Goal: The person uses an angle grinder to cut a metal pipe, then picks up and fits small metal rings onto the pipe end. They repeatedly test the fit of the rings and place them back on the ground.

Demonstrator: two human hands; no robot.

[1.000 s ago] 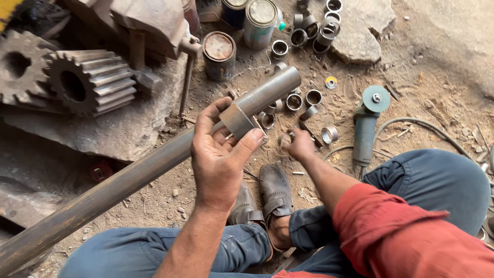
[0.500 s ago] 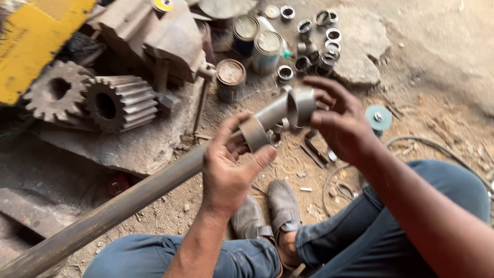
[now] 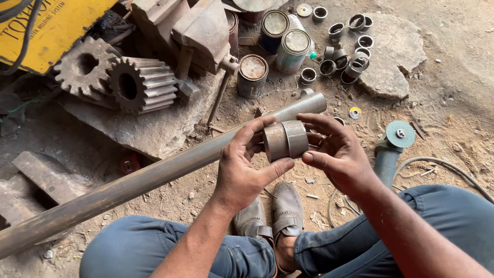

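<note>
Two short metal rings are pressed end to end in front of me. My left hand (image 3: 246,167) grips the rustier left ring (image 3: 275,142) between thumb and fingers. My right hand (image 3: 337,152) holds the greyer right ring (image 3: 297,138) against it. Behind the hands a long steel pipe (image 3: 154,177) lies on the ground, running from lower left to upper right. I sit on the dirt floor with my knees apart and my shoes (image 3: 272,216) together below the hands.
An angle grinder (image 3: 388,149) with its cable lies right of my hands. Several cut rings (image 3: 350,49) are piled near a flat stone at top right. Tin cans (image 3: 253,74), a bench vise (image 3: 198,33), two gears (image 3: 139,82) and a yellow machine (image 3: 46,25) crowd the top left.
My right hand picked up a ring from the ground, brought it up, and now holds it butted against the ring in my left hand. Both hands came closer to me, off the pipe.
</note>
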